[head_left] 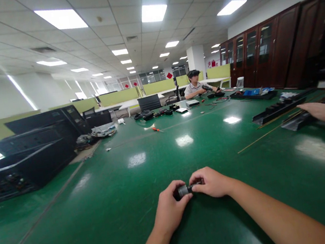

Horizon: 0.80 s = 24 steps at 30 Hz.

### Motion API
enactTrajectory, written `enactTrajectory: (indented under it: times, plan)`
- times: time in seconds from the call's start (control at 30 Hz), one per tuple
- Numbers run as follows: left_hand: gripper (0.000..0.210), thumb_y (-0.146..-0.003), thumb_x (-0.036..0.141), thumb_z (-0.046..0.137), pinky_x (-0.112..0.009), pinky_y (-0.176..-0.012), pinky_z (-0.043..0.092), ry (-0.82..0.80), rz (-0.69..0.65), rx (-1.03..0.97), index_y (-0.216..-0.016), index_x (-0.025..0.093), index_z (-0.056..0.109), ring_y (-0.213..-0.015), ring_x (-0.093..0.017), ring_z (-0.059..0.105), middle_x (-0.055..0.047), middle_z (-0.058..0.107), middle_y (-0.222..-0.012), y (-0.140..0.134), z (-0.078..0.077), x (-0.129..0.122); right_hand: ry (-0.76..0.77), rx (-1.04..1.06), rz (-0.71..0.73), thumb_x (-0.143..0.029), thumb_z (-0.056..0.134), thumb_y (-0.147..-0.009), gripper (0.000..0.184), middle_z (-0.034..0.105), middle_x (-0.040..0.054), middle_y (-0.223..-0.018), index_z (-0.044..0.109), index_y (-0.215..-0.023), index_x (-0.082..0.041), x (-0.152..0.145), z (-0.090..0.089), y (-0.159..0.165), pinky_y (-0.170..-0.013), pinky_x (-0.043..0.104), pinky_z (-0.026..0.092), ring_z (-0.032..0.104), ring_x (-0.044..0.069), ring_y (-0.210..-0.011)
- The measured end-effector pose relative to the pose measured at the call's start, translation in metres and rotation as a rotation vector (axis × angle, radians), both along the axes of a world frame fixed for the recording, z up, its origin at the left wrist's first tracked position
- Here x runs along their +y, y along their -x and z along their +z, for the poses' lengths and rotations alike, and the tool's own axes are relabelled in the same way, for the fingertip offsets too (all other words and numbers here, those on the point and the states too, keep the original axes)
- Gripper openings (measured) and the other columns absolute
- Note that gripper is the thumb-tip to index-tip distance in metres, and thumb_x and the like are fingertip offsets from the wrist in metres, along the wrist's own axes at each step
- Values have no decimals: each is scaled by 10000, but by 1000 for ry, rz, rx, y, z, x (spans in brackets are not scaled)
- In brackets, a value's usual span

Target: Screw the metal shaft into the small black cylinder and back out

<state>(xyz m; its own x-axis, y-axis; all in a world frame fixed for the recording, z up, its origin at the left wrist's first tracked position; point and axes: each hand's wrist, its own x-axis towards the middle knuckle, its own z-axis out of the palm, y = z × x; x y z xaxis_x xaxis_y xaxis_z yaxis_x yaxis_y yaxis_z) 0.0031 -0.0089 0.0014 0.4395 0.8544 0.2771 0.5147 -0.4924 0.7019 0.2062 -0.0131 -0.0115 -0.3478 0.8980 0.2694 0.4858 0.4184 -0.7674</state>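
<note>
Low over the green table (162,158), my left hand (169,206) is closed around a small grey metal cylinder (183,191) with dark ends. The cylinder lies sideways between thumb and fingers. At its right end, my right hand (210,182) pinches a thin dark rod-like piece (196,183) in line with the cylinder. Whether the two pieces are joined cannot be made out, since fingertips cover part of them. Both hands are close together, nearly touching.
An orange screwdriver (156,129) lies farther out. Black computer cases (33,157) stand left. On the right, another person's hand (319,110) rests by dark metal rails (298,120) and a thin yellow rod (257,140). A person (196,88) sits at the far side, near assorted tools.
</note>
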Motion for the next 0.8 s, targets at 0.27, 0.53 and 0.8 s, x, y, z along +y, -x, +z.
enactTrajectory:
  times: [0.27, 0.53, 0.8]
  plan:
    - [221, -750, 291, 660, -301, -752, 482, -15, 16, -6, -960, 221, 649, -809, -195, 639, -10, 697, -884, 0, -3, 1, 10, 0, -18, -222, 630, -785, 144, 677, 7, -769, 708, -902, -191, 1, -2, -1, -603, 226, 418, 581, 136, -673]
    - [221, -765, 284, 641, -304, -755, 489, -1, 6, -12, -976, 219, 641, -819, -196, 634, -14, 690, -889, 0, -3, 1, 11, -8, -46, -259, 672, -755, 150, 644, -6, -711, 699, -884, -186, -1, -1, 0, -557, 214, 398, 548, 122, -622]
    - [210, -774, 289, 644, -304, -747, 481, -7, 2, -6, -974, 226, 639, -803, -190, 632, -6, 684, -886, 1, -3, 1, 16, -2, -44, -252, 662, -764, 129, 660, -1, -729, 701, -870, -189, -1, 0, 1, -570, 221, 408, 561, 128, -632]
